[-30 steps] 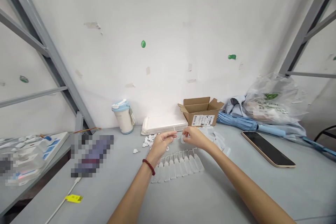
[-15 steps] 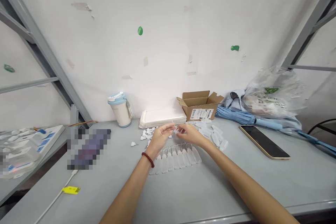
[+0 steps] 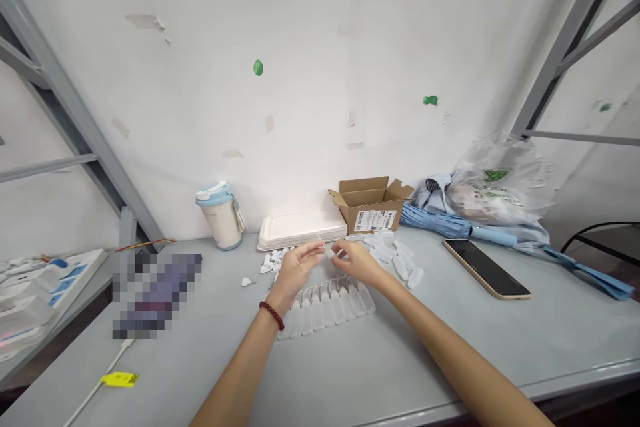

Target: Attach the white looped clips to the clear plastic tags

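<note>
My left hand and my right hand are close together above the grey desk, thumbs and fingers pinched. A thin white stem or cord shows at the left fingertips; what each hand holds is too small to make out. Below them lies a row of translucent tubes with thin curved white cords at their tops. Small white caps are heaped behind my left hand, with a single cap apart to the left. Loose translucent tubes lie beyond my right hand.
Behind stand a stack of white trays, an open cardboard box and a blue-lidded cup. A phone, a folded blue umbrella and a plastic bag lie right. A pixelated object with a cable lies left.
The view has shifted slightly, so most things appear a little further left. My hands stay together at nearly the same place, and the white cord between the fingers shows less now.
</note>
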A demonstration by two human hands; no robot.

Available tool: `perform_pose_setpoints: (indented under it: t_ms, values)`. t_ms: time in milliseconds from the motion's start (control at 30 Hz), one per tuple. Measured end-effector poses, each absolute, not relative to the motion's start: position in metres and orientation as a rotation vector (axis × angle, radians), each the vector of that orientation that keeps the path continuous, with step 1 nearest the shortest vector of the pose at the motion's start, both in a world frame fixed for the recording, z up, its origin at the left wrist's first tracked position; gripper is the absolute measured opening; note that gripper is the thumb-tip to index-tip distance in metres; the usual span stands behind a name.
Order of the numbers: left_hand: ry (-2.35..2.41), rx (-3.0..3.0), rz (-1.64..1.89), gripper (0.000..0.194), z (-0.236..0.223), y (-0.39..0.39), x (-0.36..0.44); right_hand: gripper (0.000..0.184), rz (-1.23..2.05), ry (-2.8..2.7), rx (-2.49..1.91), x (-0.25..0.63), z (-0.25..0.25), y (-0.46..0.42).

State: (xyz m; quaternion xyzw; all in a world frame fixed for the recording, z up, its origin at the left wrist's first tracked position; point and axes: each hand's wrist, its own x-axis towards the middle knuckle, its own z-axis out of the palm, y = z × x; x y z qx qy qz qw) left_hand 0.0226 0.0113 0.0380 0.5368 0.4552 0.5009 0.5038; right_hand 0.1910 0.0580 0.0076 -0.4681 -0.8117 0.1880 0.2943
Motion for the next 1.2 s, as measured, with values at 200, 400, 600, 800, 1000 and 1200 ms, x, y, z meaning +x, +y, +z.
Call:
perform_pose_setpoints:
  t_ms: [200,400,600,800,1000,1200]
  values:
    - [1.01,1.247,1.245,0.033,0.036,0.013,0.02,0.011,0.485,-2.172,-1.219,0.191,0.006,0.06]
    - [0.995,1.221,1.248,0.033,0.031,0.016,0.02,0.01,0.54,-2.159,-1.23,0.19,0.0,0.061]
    - [0.992,1.234,1.227,0.033,0.028,0.017,0.02,0.011,0.552,-2.152,-1.215,0.188,-0.003,0.062]
    - [0.971,1.218,1.19,0.034,0.027,0.017,0.023,0.013,0.571,-2.173,-1.182,0.187,-0.006,0.062]
    - [0.999,1.258,1.181,0.038,0.03,0.014,0.026,0.02,0.58,-2.181,-1.195,0.186,-0.003,0.058]
    - [1.03,1.358,1.139,0.039,0.029,0.014,0.027,0.032,0.583,-2.193,-1.221,0.184,0.004,0.051]
